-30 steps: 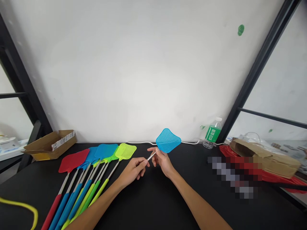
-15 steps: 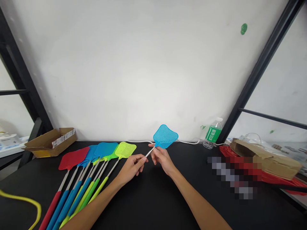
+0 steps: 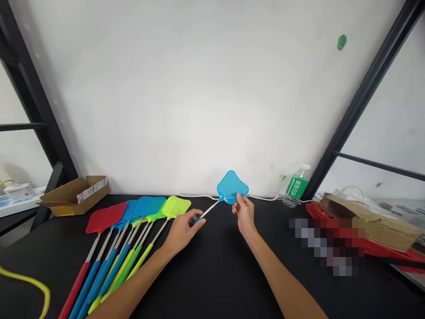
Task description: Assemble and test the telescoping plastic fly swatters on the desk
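My left hand point(image 3: 182, 232) is closed around the short blue grip point(image 3: 197, 220) of a fly swatter, with most of the grip hidden by my fingers. A thin metal shaft point(image 3: 209, 212) runs up and to the right from that grip to a perforated blue plastic swatter head point(image 3: 229, 186). My right hand point(image 3: 245, 215) pinches the lower edge of this head between fingers and thumb. Several more fly swatters point(image 3: 149, 206) lie side by side on the table to the left of my left hand, with red, blue and lime green heads.
The black table point(image 3: 219, 274) meets a white wall, with a white cord point(image 3: 195, 196) along the join. A cardboard box point(image 3: 75, 198) stands far left, a water bottle point(image 3: 296, 186) back right, and a brown package point(image 3: 368, 223) on red plastic point(image 3: 315, 210) right. A yellow cable point(image 3: 26, 281) lies front left.
My hands have drawn apart, the right one moving right and up onto the blue head. More of the metal shaft now shows between them, and the swatter lies at a flatter angle.
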{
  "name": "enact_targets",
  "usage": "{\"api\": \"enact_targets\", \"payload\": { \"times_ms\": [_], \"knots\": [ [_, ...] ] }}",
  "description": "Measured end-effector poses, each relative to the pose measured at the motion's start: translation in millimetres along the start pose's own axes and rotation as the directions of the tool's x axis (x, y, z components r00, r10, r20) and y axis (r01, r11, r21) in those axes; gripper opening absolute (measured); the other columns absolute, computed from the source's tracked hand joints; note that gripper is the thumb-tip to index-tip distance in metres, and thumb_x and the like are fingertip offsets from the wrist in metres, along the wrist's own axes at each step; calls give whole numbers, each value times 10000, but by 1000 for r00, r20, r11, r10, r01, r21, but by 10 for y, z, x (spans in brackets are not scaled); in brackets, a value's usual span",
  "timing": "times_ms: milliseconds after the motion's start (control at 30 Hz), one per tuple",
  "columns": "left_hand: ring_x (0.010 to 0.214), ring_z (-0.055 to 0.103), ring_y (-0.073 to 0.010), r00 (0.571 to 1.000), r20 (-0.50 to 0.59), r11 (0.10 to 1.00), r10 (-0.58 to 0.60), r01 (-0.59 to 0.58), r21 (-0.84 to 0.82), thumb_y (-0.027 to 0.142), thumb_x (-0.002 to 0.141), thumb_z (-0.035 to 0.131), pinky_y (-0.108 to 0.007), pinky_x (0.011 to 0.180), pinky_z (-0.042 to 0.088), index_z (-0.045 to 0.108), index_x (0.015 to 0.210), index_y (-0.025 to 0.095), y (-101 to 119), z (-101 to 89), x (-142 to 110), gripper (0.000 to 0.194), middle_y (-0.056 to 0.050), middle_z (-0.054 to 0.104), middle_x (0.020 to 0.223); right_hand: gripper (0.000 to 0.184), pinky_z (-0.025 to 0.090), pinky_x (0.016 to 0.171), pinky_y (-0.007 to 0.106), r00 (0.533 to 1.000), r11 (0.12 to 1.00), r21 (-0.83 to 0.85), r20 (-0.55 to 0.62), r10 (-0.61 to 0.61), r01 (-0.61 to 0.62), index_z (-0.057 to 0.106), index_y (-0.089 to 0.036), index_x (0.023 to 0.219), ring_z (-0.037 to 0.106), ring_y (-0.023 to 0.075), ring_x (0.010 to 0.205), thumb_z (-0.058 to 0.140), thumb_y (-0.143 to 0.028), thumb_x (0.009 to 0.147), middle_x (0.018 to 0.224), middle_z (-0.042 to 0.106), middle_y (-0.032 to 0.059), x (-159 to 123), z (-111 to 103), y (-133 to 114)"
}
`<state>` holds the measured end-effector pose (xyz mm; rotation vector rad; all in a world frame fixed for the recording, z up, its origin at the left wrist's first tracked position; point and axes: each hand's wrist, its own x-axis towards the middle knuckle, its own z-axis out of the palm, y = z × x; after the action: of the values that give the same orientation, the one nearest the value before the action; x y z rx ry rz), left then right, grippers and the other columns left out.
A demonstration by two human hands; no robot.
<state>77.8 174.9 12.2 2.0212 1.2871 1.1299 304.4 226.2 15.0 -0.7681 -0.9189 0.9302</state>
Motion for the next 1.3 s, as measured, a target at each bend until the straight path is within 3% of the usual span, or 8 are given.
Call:
{"api": "enact_targets", "payload": {
  "times_ms": [200, 333, 733, 1100, 1200, 1300],
  "knots": [
    [696, 546, -176, 999, 50, 999, -15, 13, 45, 476, 870, 621, -267, 670, 400, 697, 1017, 226, -46, 10, 8, 300, 7, 622, 732, 482, 289, 447, 261, 986, 997, 70, -168, -2, 14, 405, -221, 630, 365, 82, 450, 757, -523, 762, 522, 352, -84, 110, -109, -5],
    [690, 563, -186, 995, 103, 998, -16, 9, 64, 473, 884, 592, -265, 644, 384, 719, 964, 218, -28, 0, -5, 296, -7, 660, 740, 495, 284, 437, 256, 977, 998, 55, -211, -29, 41, 390, -223, 639, 350, 74, 445, 753, -536, 763, 532, 338, -90, 129, -154, 46],
    [660, 555, -196, 990, 131, 983, 57, -78, 165, 411, 974, 450, -269, 622, 327, 631, 786, 218, 11, -13, -46, 325, -7, 618, 692, 524, 293, 449, 259, 993, 992, -99, -84, -81, 73, 394, -226, 624, 369, 86, 443, 696, -618, 795, 497, 382, -80, 143, -206, 128],
    [716, 617, -225, 997, 66, 987, 43, -53, 149, 429, 1020, 357, -289, 693, 385, 669, 915, 222, -27, -5, -51, 389, -35, 668, 755, 531, 303, 483, 273, 992, 944, -306, 10, -126, 122, 432, -218, 590, 392, 104, 458, 601, -641, 863, 483, 438, -47, 138, -252, 153],
    [694, 615, -220, 999, 10, 988, 52, -53, 144, 435, 1002, 405, -281, 685, 394, 682, 902, 229, -37, -2, -50, 360, -31, 660, 736, 534, 296, 489, 273, 988, 909, -387, 48, -148, 155, 442, -209, 574, 384, 100, 465, 587, -618, 886, 484, 445, -40, 98, -230, 124],
    [720, 629, -227, 997, -33, 990, 68, -63, 123, 443, 985, 443, -278, 699, 412, 710, 935, 237, -29, -8, -50, 340, -33, 672, 749, 532, 302, 483, 268, 989, 922, -359, 40, -143, 148, 443, -207, 579, 392, 100, 466, 589, -620, 883, 491, 438, -43, 69, -192, 111]
  ]
}}
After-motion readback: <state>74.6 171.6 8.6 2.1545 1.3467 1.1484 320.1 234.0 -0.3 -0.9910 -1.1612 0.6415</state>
